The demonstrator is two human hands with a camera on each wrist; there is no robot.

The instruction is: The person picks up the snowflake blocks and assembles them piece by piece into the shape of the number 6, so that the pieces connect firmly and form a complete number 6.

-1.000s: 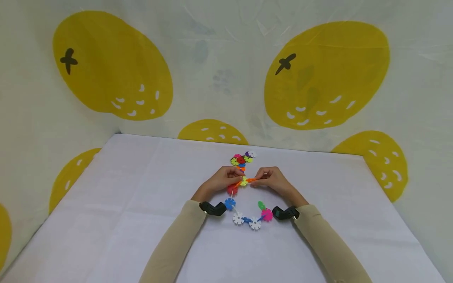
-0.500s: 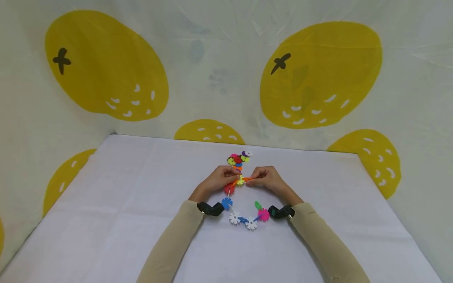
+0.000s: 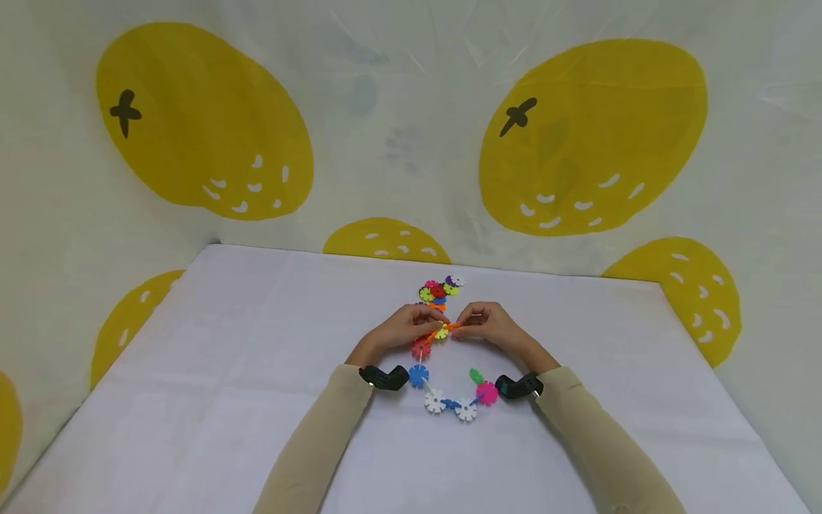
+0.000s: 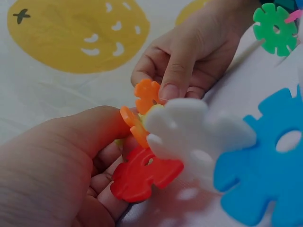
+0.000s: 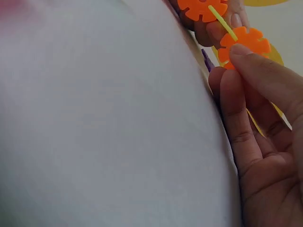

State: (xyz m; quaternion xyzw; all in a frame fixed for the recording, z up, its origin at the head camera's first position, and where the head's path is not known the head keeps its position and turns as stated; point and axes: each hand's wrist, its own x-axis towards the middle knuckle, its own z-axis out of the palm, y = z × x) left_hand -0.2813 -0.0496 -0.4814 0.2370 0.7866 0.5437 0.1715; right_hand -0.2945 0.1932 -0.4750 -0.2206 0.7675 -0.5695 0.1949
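Note:
My left hand point(image 3: 406, 325) pinches the upper end of a chain of slotted plastic snowflake discs, at a yellow disc point(image 3: 441, 333) and an orange disc point(image 5: 202, 7) beside it. Thumb and fingers of my right hand point(image 3: 493, 325) pinch a second orange disc point(image 5: 253, 41), which meets the yellow disc's edge. Below, the chain runs through a red disc point(image 4: 142, 177), a white disc point(image 4: 182, 125) and a blue disc point(image 4: 265, 165). It curves along the table to a pink disc point(image 3: 486, 392) and ends in a green disc point(image 3: 476, 375). My left fingertips are partly hidden in the left wrist view.
A small pile of loose snowflake discs point(image 3: 438, 290) lies beyond my hands, towards the back of the white-covered table point(image 3: 257, 442). Behind it hangs a pale cloth point(image 3: 398, 107) printed with yellow fruit. Each wrist wears a black camera.
My right hand has drawn slightly closer to my left, bringing the orange disc tighter against the yellow one. The lower chain stays nearly in place; the head view shifts a little.

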